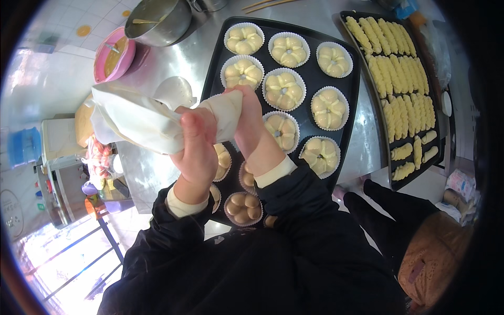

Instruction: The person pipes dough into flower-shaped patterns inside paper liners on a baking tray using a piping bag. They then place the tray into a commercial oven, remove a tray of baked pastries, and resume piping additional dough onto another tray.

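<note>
A white piping bag (136,116) is held up in both hands above a black baking tray (303,103). My left hand (197,143) wraps around the bag's middle, its wide end spreading off to the left. Around the narrower, filled part is my right hand (252,118), which hides the tip. Flower-shaped dough buns in white paper cups stand on the tray. Pale cream lines run between the lobes of one far bun (244,38) and of a right-hand bun (321,156). A near bun (243,208) is glossy and shows no lines. My arms cover several other buns.
To the right, a second tray (386,157) holds rows of ridged yellow dough strips (398,75). A pink bowl (128,55), a metal bowl (173,25) and a translucent plastic vessel (175,90) stand at left on the metal table (151,177). Another person's legs (378,212) are at lower right.
</note>
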Tool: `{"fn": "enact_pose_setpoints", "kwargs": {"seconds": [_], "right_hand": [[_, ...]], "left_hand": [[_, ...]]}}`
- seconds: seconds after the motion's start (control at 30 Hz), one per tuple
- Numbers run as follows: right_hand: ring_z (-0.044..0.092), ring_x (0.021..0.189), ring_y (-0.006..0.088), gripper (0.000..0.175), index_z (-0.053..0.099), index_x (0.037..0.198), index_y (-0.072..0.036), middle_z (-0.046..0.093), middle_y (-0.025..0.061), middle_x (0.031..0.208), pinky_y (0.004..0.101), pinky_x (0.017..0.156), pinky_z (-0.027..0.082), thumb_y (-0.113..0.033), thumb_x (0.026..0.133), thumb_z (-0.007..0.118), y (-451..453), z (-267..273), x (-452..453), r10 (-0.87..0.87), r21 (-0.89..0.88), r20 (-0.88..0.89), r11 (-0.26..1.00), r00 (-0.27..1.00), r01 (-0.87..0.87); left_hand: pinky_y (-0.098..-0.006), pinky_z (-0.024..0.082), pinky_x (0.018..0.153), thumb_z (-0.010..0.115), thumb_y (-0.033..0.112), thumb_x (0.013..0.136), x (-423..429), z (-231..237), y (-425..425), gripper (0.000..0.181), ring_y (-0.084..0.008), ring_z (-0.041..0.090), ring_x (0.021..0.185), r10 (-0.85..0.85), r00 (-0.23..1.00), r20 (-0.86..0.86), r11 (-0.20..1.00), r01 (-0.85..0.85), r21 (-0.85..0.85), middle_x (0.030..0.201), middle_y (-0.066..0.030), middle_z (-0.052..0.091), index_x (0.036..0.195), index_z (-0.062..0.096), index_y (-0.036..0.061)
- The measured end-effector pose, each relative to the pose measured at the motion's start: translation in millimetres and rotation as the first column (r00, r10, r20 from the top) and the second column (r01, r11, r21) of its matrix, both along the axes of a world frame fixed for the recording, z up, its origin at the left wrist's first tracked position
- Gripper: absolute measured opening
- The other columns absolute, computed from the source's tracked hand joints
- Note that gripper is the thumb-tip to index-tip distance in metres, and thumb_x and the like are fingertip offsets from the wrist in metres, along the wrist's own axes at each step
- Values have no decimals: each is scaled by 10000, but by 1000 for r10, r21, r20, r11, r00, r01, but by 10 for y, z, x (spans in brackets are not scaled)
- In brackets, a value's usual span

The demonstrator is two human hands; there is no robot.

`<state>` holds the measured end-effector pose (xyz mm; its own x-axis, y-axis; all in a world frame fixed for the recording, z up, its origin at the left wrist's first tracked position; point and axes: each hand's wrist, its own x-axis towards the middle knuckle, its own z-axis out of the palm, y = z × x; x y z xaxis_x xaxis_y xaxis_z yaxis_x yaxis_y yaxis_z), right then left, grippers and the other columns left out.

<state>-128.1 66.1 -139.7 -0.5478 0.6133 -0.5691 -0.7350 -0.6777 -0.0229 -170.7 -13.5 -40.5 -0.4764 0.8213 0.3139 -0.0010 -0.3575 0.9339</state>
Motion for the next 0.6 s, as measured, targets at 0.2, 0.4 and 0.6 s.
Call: {"fn": "enact_pose_setpoints", "kwargs": {"seconds": [0.2,0.4,0.6], "right_hand": [[554,768,199,175,493,922,-25,546,77,839,333,715,472,-179,847,526,-180,464,-37,-78,127,84,990,993,67],[561,772,206,149,436,972,-67,516,67,830,345,710,482,-130,853,499,-655,594,-251,-60,208,64,977,996,46],[559,808,209,150,418,991,-66,505,63,866,373,739,485,-154,886,480,-1066,426,-323,140,-38,145,990,979,-136]], "left_hand": [[-397,291,978,436,562,861,-191,20,-452,685,-249,415,1106,288,955,-74,956,-281,85,1154,-146,450,1275,365,21],[-469,177,1062,379,444,934,-384,68,-1102,465,-298,410,1197,138,964,226,975,-92,-201,1068,-132,532,1196,475,72],[-416,206,1069,289,370,974,-563,21,-1386,413,-225,542,794,105,934,341,994,-101,-31,556,-19,393,661,357,110]]}}
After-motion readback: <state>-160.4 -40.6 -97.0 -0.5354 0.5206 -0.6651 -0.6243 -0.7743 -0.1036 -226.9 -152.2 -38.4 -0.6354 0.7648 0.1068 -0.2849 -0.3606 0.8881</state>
